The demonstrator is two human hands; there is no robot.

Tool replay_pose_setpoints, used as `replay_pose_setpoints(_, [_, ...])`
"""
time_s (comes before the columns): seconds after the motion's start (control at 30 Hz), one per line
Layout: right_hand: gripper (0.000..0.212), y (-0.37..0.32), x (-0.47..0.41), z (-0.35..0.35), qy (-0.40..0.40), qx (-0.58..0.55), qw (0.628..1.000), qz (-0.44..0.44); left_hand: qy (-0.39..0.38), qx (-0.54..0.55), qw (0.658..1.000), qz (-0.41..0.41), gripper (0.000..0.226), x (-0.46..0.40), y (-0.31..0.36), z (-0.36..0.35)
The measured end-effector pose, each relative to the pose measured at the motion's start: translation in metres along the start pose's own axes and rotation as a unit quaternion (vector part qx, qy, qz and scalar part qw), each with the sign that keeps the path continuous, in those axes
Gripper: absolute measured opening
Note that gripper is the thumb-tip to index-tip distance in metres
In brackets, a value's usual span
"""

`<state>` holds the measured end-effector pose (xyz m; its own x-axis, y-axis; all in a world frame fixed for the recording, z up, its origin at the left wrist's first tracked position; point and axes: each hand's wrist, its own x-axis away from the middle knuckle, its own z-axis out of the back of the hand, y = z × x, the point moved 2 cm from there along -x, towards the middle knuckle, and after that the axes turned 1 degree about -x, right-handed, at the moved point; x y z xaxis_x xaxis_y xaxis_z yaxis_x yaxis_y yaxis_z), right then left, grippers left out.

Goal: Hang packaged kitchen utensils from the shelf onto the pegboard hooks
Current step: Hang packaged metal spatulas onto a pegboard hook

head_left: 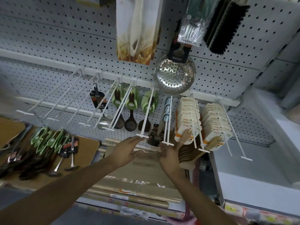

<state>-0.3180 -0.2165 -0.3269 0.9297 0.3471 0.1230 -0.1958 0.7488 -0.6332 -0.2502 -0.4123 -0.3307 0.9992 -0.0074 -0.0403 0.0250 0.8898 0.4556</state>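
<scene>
Both forearms reach up from the bottom of the shot; left hand [125, 151] is open, fingertips right at the tip of a pegboard hook [146, 113], holding nothing; right hand [168, 157] sits by the next hook [167, 125], fingers loosely curled, looks empty too. So we're between hangs I'd guess; next move means reaching back left, since the packaged utensils [47, 143] lie on the shelf [87, 146] well apart from both hands.

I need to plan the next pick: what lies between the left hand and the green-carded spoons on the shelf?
Head view: between the left hand and the green-carded spoons lie black-carded steel ladles, then bare brown shelf board.
</scene>
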Motion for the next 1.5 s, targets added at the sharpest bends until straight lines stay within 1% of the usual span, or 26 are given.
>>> replay_pose_setpoints(0.07, [0.047, -0.008, 0.003, -0.001, -0.047, 0.042, 0.996, 0.057, 0.017, -0.028, 0.999, -0.024, 0.079, 0.015, -0.013, 0.016])
replay_pose_setpoints(0.17, [0.052, -0.027, 0.006, -0.007, -0.107, 0.1, 0.972, 0.186, 0.037, -0.065, 0.997, -0.035, 0.071, 0.041, -0.037, 0.04])
replay_pose_setpoints(0.27, [0.049, -0.052, 0.003, -0.019, -0.118, 0.126, 0.943, 0.285, 0.064, -0.086, 0.994, -0.03, 0.067, 0.07, -0.054, 0.066])
replay_pose_setpoints(0.43, [0.054, -0.106, 0.004, -0.042, -0.117, 0.131, 0.907, 0.381, 0.084, -0.11, 0.99, -0.032, 0.06, 0.122, -0.079, 0.104])
replay_pose_setpoints(0.63, [0.057, -0.17, 0.023, -0.075, -0.121, 0.127, 0.875, 0.452, 0.129, -0.128, 0.983, -0.008, 0.056, 0.18, -0.115, 0.138])
replay_pose_setpoints(0.8, [0.059, -0.222, 0.039, -0.113, -0.122, 0.135, 0.857, 0.481, 0.138, -0.129, 0.982, 0.026, 0.058, 0.23, -0.156, 0.166])
replay_pose_setpoints(0.9, [0.061, -0.26, 0.052, -0.141, -0.13, 0.136, 0.854, 0.484, 0.142, -0.122, 0.982, 0.026, 0.056, 0.261, -0.19, 0.184])
replay_pose_setpoints(1.17, [0.059, -0.363, 0.089, -0.244, -0.137, 0.141, 0.846, 0.495, 0.138, -0.108, 0.983, 0.055, 0.055, 0.351, -0.308, 0.228])
replay_pose_setpoints(1.27, [0.06, -0.4, 0.098, -0.282, -0.139, 0.15, 0.841, 0.5, 0.121, -0.095, 0.986, 0.067, 0.057, 0.382, -0.348, 0.239])
replay_pose_setpoints(1.4, [0.06, -0.441, 0.098, -0.33, -0.159, 0.155, 0.843, 0.49, 0.067, -0.088, 0.99, 0.09, 0.058, 0.409, -0.404, 0.248])
replay_pose_setpoints(1.5, [0.062, -0.459, 0.087, -0.372, -0.197, 0.182, 0.837, 0.477, 0.069, -0.06, 0.988, 0.122, 0.057, 0.421, -0.448, 0.251])
